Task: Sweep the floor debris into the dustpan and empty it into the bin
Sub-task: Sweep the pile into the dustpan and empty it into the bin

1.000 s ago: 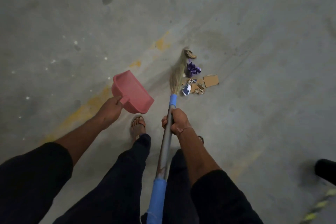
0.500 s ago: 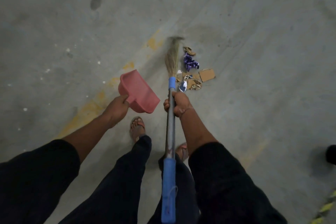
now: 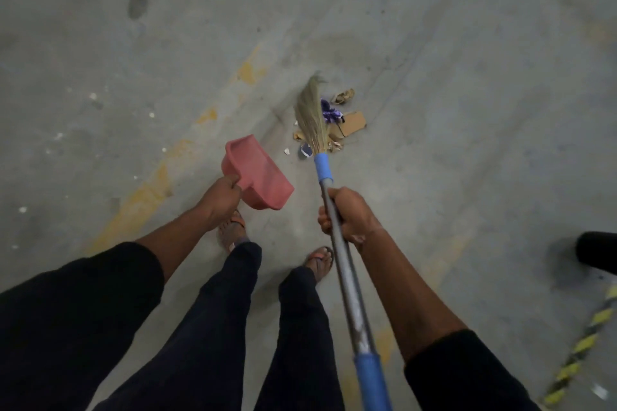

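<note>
My left hand [image 3: 220,198] grips the handle of a pink dustpan [image 3: 258,173], held above the floor with its mouth turned away from me. My right hand [image 3: 345,213] is closed around the grey metal shaft of a broom [image 3: 347,277] with blue sleeves. The broom's straw head [image 3: 310,113] lies over a small heap of debris: a brown cardboard piece [image 3: 352,122], a purple wrapper [image 3: 330,112], a crumpled tan scrap [image 3: 344,97] and small white and blue bits [image 3: 305,150]. The dustpan is just left of the heap. No bin is in view.
The floor is grey concrete with worn yellow paint marks [image 3: 133,210] running diagonally. My sandalled feet [image 3: 320,260] stand below the dustpan. A black object [image 3: 597,250] and a yellow-black striped strip [image 3: 581,347] sit at the right edge.
The broom head has swung from the left side of the heap onto it. The dustpan has come closer to the debris, and my right foot has stepped forward.
</note>
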